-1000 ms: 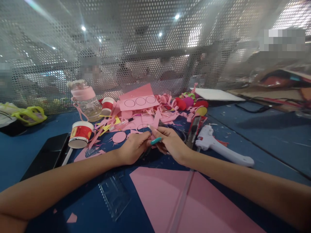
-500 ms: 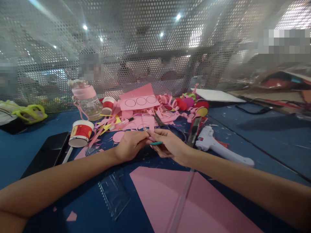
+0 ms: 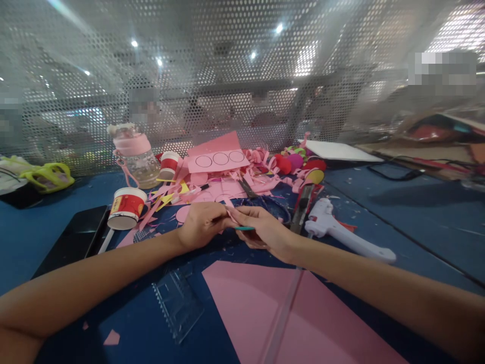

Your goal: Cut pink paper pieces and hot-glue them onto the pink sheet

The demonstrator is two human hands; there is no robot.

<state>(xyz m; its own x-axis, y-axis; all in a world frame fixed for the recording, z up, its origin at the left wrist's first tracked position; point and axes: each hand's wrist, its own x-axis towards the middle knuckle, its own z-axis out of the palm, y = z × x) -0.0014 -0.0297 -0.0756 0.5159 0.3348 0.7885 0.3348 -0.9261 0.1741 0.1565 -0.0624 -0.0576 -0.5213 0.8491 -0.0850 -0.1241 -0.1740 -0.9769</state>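
Fingertips of both hands meet over the middle of the desk [image 3: 397, 202], pressed together around a small pink paper scrap [image 3: 229, 213] that is pinched between them. The left hand [image 3: 200, 225] curls its fingers inward on the scrap from the left, and the right hand [image 3: 261, 230] closes on it from the right while also holding a thin teal-tipped tool [image 3: 244, 228] that lies level under its fingers; what kind of tool it is cannot be told. Just beyond the knuckles lies a dark hoop [image 3: 273, 205], and behind that a heap of pink paper cuttings [image 3: 220, 187] with a pink strip bearing three drawn circles [image 3: 220, 159] propped near the far edge. Just right of the right hand, a white glue gun [image 3: 341, 230] lies on its side, beside a utility knife [image 3: 303, 205]. Left of the left hand stands a red and white paper cup [image 3: 125, 208], with a black phone [image 3: 74, 240] nearer the left edge and a pink-lidded bottle [image 3: 134, 156] farther back. Toward the near edge, under the forearms, lie a clear plastic ruler [image 3: 178, 303] and a large pink sheet [image 3: 273, 313] with a clear strip [image 3: 284, 313] across it.
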